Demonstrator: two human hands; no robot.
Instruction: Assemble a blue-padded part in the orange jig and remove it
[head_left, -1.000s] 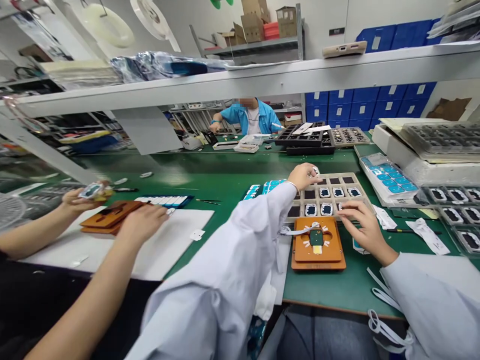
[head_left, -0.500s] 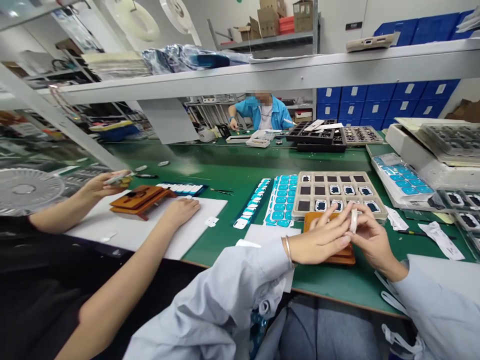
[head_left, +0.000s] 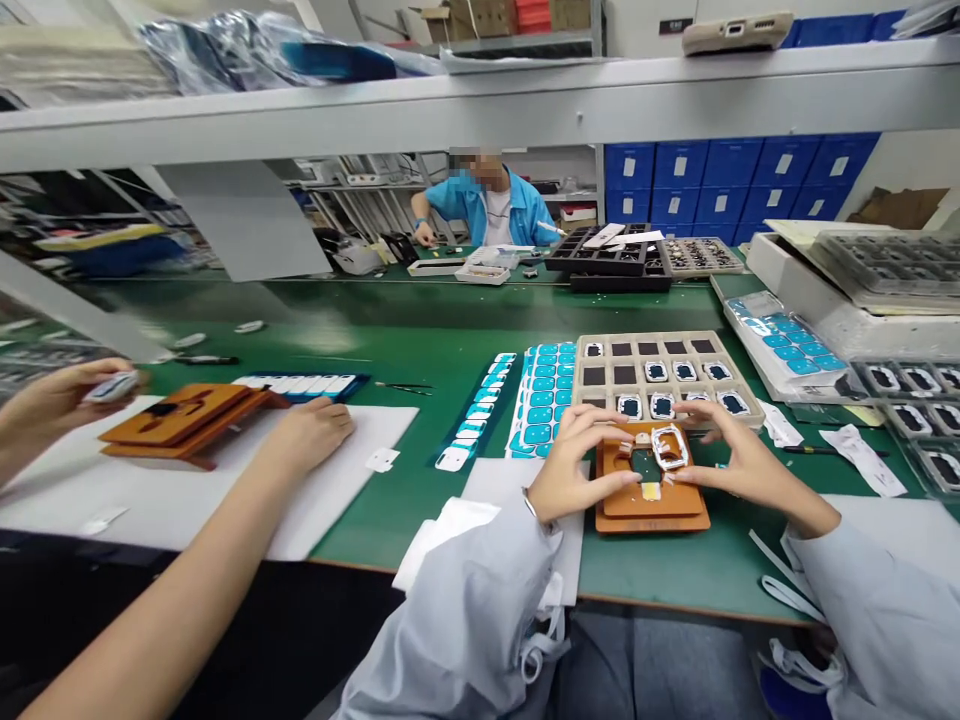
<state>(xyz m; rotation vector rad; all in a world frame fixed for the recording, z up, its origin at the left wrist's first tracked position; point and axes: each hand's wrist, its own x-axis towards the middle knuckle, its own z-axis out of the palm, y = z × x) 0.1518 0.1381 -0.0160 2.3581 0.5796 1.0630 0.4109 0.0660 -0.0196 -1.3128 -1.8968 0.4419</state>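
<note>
An orange jig [head_left: 654, 506] lies on the green table in front of me. My left hand [head_left: 574, 465] grips the jig's left edge, thumb on its near side and fingers on its far corner. My right hand [head_left: 733, 460] holds a small white frame part [head_left: 670, 447], tilted, just above the jig's dark centre recess. Directly behind the jig stands a beige compartment tray [head_left: 660, 352] with several similar framed parts in its slots.
Blue sticker sheets [head_left: 541, 400] and a strip [head_left: 476, 420] lie left of the tray. A co-worker's bare hand [head_left: 311, 432] rests on a white sheet by another orange jig [head_left: 176, 420]. More trays [head_left: 911, 385] sit right. A person in blue sits across the table.
My hands have come down from holding the white part up in front of me and now hold it on the orange jig. The view has tilted down slightly.
</note>
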